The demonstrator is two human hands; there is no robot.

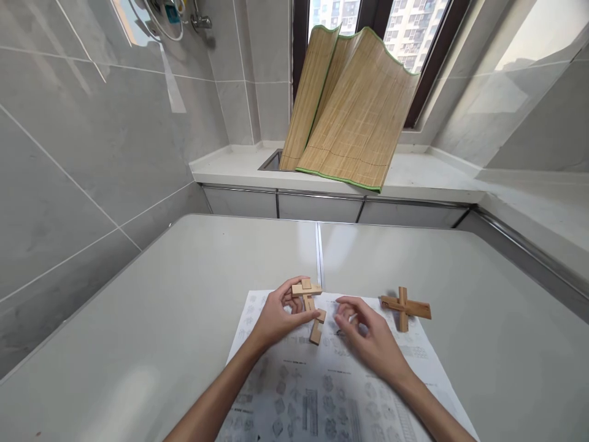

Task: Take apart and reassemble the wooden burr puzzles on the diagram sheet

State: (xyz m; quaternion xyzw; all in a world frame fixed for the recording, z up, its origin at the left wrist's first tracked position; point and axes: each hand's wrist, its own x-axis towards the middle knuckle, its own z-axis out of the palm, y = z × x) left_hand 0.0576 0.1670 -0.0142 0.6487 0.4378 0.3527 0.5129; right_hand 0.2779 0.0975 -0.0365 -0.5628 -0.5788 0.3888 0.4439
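Note:
My left hand (281, 312) is closed around several light wooden puzzle pieces (307, 294), fitted crosswise, over a printed sheet (340, 380). Below the thumb, a notched wooden piece (316, 331) reaches down toward the paper; whether it is joined to the others I cannot tell. My right hand (363, 331) hovers just right of the pieces, fingers curled and apart, with nothing visible in them. A darker wooden cross (403, 309) of interlocked pieces lies at the sheet's upper right edge, beyond my right hand.
The sheet with small line drawings lies on a pale table (138, 344) with a seam down its middle. Behind the table runs a white counter (427, 172), where a folded bamboo mat (350, 116) leans against the window. Tiled walls (115, 135) close in on the left.

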